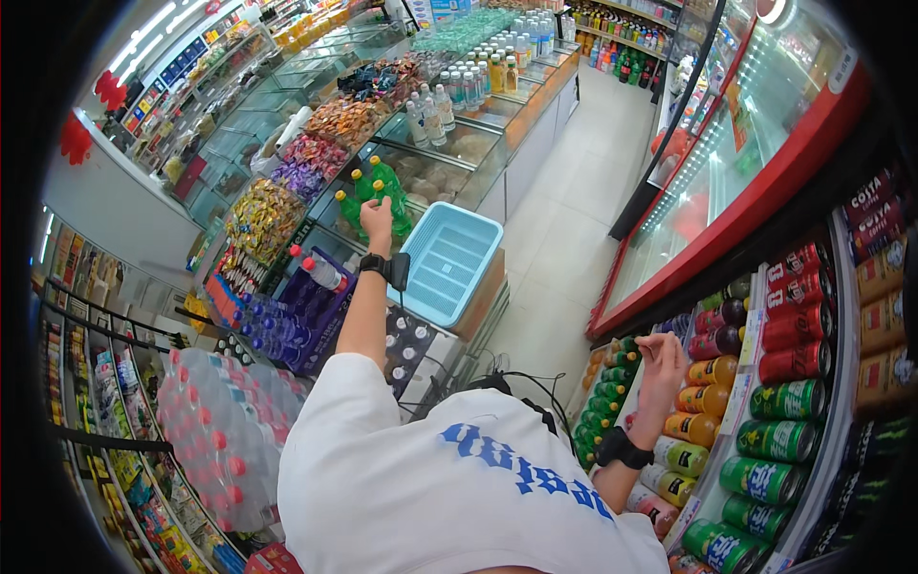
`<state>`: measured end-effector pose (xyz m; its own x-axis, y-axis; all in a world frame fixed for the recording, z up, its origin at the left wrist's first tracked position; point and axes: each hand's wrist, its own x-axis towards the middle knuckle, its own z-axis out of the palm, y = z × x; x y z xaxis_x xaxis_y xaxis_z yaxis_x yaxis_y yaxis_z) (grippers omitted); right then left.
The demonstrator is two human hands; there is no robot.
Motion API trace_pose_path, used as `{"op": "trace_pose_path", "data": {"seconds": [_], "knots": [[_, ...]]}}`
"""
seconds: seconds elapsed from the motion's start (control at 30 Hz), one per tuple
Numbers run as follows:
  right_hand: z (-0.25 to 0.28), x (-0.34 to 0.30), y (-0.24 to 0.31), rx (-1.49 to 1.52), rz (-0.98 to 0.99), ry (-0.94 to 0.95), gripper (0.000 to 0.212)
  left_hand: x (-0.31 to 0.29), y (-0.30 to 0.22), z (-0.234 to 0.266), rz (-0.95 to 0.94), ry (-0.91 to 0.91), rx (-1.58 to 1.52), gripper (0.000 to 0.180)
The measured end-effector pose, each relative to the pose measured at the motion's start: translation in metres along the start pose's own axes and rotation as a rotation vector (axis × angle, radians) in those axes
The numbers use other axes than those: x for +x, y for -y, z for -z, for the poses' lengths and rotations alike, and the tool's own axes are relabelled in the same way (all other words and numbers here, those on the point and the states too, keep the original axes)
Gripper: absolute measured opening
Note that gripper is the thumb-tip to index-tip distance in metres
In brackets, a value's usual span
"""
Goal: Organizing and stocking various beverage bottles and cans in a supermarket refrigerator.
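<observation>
My left hand reaches over a glass-topped counter, its fingers closed at the neck of a green plastic soda bottle with a yellow cap. Several matching bottles stand upright close around it. On the right, my right hand is at the drinks shelf, its fingers curled together at the cap end of a green bottle. That bottle lies at the far end of a row of green bottles. My fingers partly hide the grip there. Both wrists wear black bands.
A light blue plastic basket stands beside my left forearm. Shrink-wrapped water bottles are stacked at lower left. Candy piles line the counter. A red-framed glass door stands ajar at right, near rows of cans. Black cables hang between.
</observation>
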<state>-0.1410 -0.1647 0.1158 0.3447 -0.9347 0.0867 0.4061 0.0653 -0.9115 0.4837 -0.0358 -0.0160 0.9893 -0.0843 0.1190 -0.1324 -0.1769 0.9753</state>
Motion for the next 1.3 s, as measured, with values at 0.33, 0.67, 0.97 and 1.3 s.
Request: {"op": "trace_pose_path", "data": {"seconds": [0.33,0.67,0.97,1.3], "knots": [[0.005,0.039,-0.012,-0.002,-0.041,-0.223,0.039,0.066,0.055,-0.035,0.001,-0.165,0.442,0.078],[-0.019,0.066,-0.033,-0.034,-0.054,-0.277,0.038,0.073,0.068,-0.048,-0.161,-0.257,0.308,0.045],[-0.023,0.065,-0.038,-0.14,-0.072,-0.243,0.039,0.002,-0.043,-0.023,-0.444,-0.023,0.167,0.039],[-0.058,0.055,-0.041,-0.269,-0.001,0.14,0.024,-0.146,-0.202,-0.034,-0.188,0.644,-0.639,0.036]]}}
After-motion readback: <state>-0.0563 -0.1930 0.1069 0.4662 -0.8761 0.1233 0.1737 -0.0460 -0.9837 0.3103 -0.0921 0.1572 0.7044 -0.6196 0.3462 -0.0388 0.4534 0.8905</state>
